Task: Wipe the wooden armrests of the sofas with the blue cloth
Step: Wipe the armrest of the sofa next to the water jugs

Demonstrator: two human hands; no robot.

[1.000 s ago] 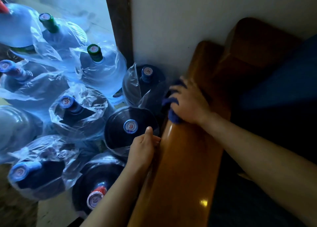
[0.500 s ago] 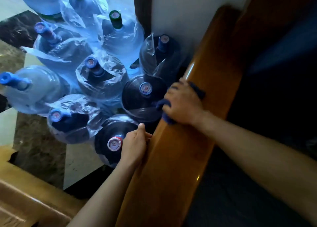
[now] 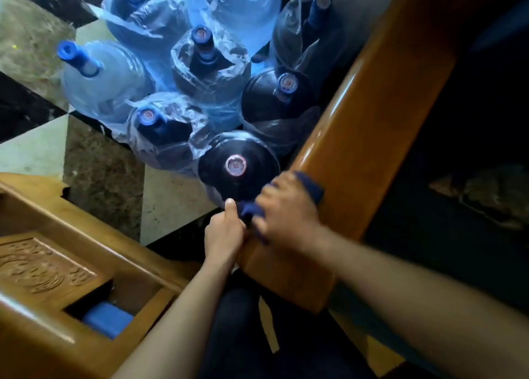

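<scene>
A glossy wooden armrest runs from the upper right down to the middle of the view. My right hand presses the dark blue cloth onto the armrest near its front end; folds of cloth stick out above and left of the fingers. My left hand grips the armrest's left edge right beside the right hand, thumb up and touching the cloth. The dark sofa seat lies to the right of the armrest.
Several large water jugs, most wrapped in clear plastic, crowd the tiled floor left of the armrest. A carved wooden piece of furniture with a blue roll inside fills the lower left. My dark trouser leg is below the hands.
My right hand has slid the cloth along the armrest toward its front end and now meets the left hand. The view has tilted down, bringing the carved wooden furniture into sight.
</scene>
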